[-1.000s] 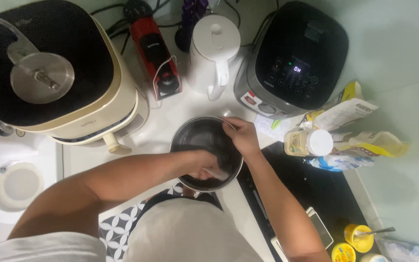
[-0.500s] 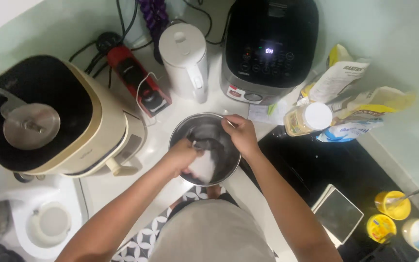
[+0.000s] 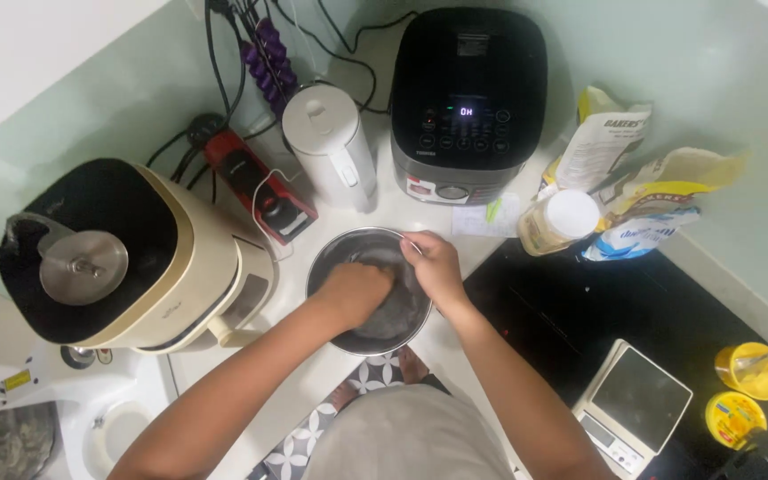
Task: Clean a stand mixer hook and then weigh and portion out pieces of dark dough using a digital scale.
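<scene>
Steel mixing bowl (image 3: 326, 271) sits on the white table (image 3: 402, 213), pretty much dead centre of the head view, close to the table's front edge. Left hand (image 3: 355, 292) is down inside the bowl, fingers curled into a loose fist; what's under it is hidden, so can't tell if that grip actually has hold of anything. Right hand (image 3: 433, 267) is pinched closed over the bowl's right rim. Room is tight: white kettle (image 3: 331, 147) and black rice cooker (image 3: 468, 98) just behind the bowl, a big cream appliance (image 3: 135, 258) close on the left, a lidded jar (image 3: 560, 222) and flour bags (image 3: 642, 196) to the right. Black cooktop (image 3: 597, 311) with a kitchen scale (image 3: 633, 404) fills the right side.
</scene>
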